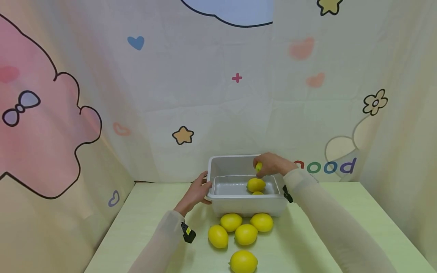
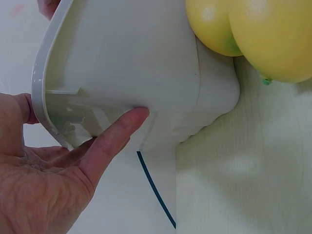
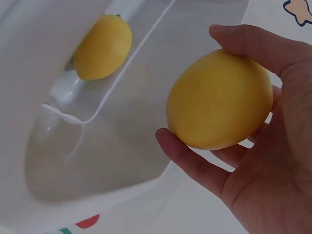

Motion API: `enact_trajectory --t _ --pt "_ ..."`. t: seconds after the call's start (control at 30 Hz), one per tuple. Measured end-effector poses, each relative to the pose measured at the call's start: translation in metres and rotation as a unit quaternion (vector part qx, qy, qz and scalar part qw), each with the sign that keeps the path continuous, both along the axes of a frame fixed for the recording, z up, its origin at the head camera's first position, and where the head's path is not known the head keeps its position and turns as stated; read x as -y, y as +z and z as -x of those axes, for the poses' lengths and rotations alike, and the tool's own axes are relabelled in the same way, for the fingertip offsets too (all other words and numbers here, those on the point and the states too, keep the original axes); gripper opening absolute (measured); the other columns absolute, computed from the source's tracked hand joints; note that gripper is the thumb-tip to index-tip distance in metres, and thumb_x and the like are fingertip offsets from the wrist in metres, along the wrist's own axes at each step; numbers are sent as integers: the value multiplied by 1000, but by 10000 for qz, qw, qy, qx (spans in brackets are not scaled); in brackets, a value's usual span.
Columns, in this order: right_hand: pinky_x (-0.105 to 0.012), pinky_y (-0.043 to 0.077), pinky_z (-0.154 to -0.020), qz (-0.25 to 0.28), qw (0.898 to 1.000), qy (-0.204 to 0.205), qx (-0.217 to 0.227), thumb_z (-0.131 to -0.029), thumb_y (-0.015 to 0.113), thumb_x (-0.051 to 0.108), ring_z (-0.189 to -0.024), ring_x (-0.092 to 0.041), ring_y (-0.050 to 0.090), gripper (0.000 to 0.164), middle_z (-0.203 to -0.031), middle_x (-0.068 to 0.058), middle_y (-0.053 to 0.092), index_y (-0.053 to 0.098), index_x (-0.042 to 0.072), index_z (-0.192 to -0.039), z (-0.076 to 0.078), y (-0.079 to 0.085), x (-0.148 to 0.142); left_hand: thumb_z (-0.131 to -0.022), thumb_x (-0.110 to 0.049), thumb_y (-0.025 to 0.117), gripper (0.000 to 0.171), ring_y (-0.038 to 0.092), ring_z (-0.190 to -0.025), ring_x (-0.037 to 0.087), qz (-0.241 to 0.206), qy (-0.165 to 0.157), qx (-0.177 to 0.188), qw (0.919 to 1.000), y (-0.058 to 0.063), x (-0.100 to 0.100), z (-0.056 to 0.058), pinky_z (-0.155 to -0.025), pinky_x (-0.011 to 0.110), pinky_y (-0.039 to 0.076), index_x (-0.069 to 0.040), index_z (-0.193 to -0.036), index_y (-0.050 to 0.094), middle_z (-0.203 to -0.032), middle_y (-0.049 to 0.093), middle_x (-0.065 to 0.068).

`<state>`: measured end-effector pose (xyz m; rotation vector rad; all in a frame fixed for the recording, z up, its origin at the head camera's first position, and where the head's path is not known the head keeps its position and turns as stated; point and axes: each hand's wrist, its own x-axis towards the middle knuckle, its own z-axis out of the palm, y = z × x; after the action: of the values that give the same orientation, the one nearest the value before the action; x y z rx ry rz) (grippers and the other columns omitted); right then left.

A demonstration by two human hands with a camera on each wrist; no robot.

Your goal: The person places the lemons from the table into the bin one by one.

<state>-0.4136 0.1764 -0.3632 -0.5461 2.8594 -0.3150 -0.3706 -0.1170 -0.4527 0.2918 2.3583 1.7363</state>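
Over the back right of a white plastic bin (image 1: 247, 206), my right hand (image 1: 273, 163) holds a yellow lemon (image 3: 219, 100). Its fingers and thumb wrap the fruit, which shows best in the right wrist view. At the bin's left end, my left hand (image 1: 196, 192) grips the rim, with one finger (image 2: 119, 129) lying along the outer wall. Inside the bin lies a lemon (image 1: 256, 185), and the top of another lemon (image 1: 257, 193) peeks above the front wall, mostly hidden by it.
Several lemons (image 1: 246, 234) lie on the pale wooden table (image 1: 136, 227) in front of the bin, the back ones close to its front wall. A single lemon (image 1: 243, 261) sits nearest me. Behind the table hangs a printed cloth (image 1: 205, 94).
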Motion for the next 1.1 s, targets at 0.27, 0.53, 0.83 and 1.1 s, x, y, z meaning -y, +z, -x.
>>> enact_trajectory --t 0.27,0.53,0.83,1.1 --pt "-33 48 -74 32 9996 -203 169 -75 74 32 -92 -23 51 34 -106 -4 60 62 20 -104 3 -9 -4 -94 -31 47 63 48 -122 45 21 35 38 10000 1 0 0 -60 42 58 -21 -149 18 -147 35 19" --pt "-46 50 -89 1 9996 -112 250 -78 72 32 -105 -27 54 37 -124 -11 57 60 20 -111 3 -8 -4 -95 -30 46 62 48 -121 46 -4 -2 6 10000 1 1 -1 -60 43 58 -21 -149 18 -147 34 21" --pt "-45 49 -91 -128 9998 105 -144 -81 69 32 -108 -27 52 37 -122 -8 58 59 20 -114 -6 2 -2 -95 -32 46 62 49 -121 44 -4 0 -11 10000 0 0 0 -61 42 58 -21 -149 18 -146 36 19" --pt "-46 45 -96 -124 9968 313 -721 -81 68 33 -109 -26 52 37 -121 -6 60 59 20 -114 -22 11 0 -95 -31 45 62 52 -119 41 50 -58 15 10000 7 0 -7 -64 45 58 -18 -149 17 -146 36 19"
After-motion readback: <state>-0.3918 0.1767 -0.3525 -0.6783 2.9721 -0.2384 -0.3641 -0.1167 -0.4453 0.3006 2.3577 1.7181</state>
